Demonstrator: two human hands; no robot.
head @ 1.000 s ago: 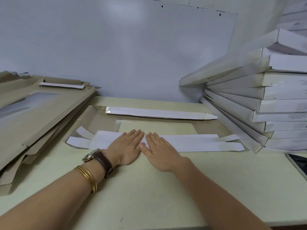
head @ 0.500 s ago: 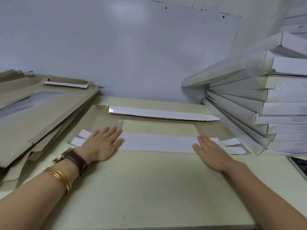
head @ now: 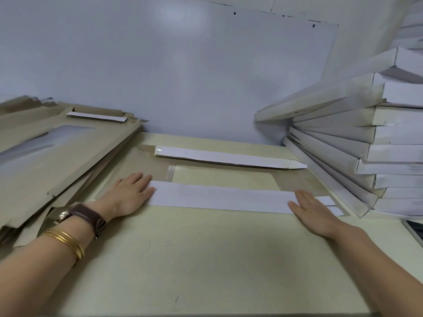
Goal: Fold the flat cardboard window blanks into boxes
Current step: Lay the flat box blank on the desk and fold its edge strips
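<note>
Head view: both hands have slid apart along the folded flap.
Left hand (head: 130, 194) and right hand (head: 313, 211), together at the middle of the white flap (head: 219, 197) a second ago, now lie flat and open at its two ends. They grip nothing and press it onto the cardboard blank (head: 297, 183) on the table (head: 206, 259). That crease looks set; the far flap (head: 224, 157) beyond it seems next.

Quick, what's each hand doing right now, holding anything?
Left hand: open, pressing flat on the white flap.
Right hand: open, pressing flat on its other end.
</note>
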